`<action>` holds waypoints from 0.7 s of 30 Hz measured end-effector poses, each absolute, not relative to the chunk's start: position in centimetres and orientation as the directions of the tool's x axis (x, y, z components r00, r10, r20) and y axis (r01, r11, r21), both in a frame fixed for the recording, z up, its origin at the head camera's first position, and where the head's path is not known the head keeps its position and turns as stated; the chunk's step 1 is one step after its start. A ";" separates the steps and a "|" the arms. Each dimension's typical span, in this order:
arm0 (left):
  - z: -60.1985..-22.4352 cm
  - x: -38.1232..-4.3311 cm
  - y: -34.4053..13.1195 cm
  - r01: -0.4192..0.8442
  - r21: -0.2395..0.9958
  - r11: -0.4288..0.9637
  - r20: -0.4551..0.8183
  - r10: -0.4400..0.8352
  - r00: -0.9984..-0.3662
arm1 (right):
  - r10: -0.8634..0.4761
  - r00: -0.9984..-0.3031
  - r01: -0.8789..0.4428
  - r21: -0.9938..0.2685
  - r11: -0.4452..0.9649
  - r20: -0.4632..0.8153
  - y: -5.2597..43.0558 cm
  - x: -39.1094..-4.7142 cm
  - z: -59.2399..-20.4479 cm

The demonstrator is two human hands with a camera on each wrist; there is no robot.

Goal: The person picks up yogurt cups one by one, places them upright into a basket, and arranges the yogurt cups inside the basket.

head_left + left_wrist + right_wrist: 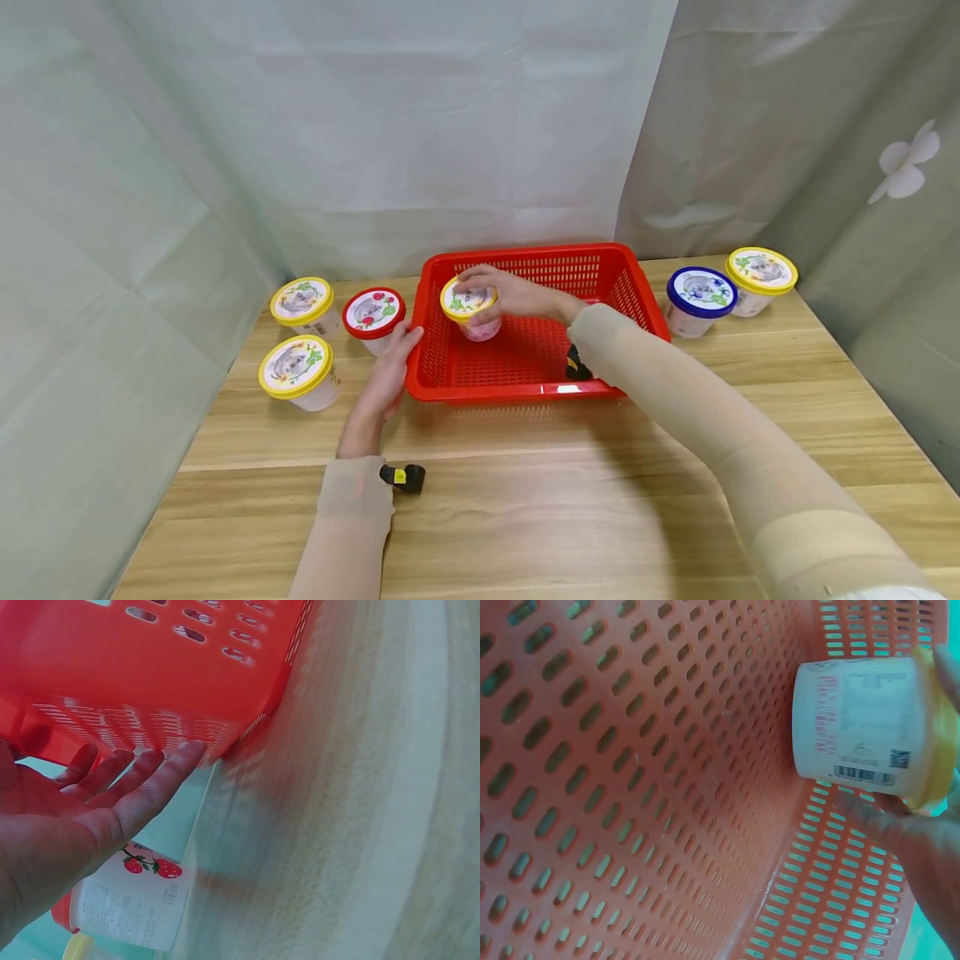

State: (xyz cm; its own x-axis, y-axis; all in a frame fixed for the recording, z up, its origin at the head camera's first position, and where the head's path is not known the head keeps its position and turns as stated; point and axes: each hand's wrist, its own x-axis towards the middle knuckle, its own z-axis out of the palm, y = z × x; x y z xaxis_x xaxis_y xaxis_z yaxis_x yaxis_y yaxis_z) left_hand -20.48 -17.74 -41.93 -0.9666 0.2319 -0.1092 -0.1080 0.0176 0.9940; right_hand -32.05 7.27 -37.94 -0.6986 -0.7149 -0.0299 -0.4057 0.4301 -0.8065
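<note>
My right hand reaches into a red plastic basket and grips a yellow-lidded tub around its lid. In the right wrist view the white side of this tub, with its barcode, shows at the basket's floor, near the end wall. My left hand is at the basket's left side. Its fingers stretch out against the slotted outer wall in the left wrist view. A red-lidded tub with strawberries on its side stands just beyond that hand.
Two yellow-lidded tubs, one behind and one in front, stand at the left of the wooden table. A blue-lidded tub and another yellow-lidded tub stand right of the basket. Pale curtains enclose the table.
</note>
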 end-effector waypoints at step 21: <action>-41.9 -20.5 -17.9 -0.111 0.993 0.032 -0.116 0.233 -0.966 | -0.681 -0.731 -0.403 -0.782 0.476 -0.038 6.9 -31.9 -38.1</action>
State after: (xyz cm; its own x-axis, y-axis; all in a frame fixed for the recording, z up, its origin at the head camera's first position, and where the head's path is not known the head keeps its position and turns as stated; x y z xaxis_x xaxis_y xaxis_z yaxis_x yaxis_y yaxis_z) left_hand -20.46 -17.86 -41.91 -0.9655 0.2332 -0.1157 -0.1114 0.0318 0.9933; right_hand -31.88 6.88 -38.06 -0.7310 -0.6813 -0.0381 -0.4029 0.4760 -0.7817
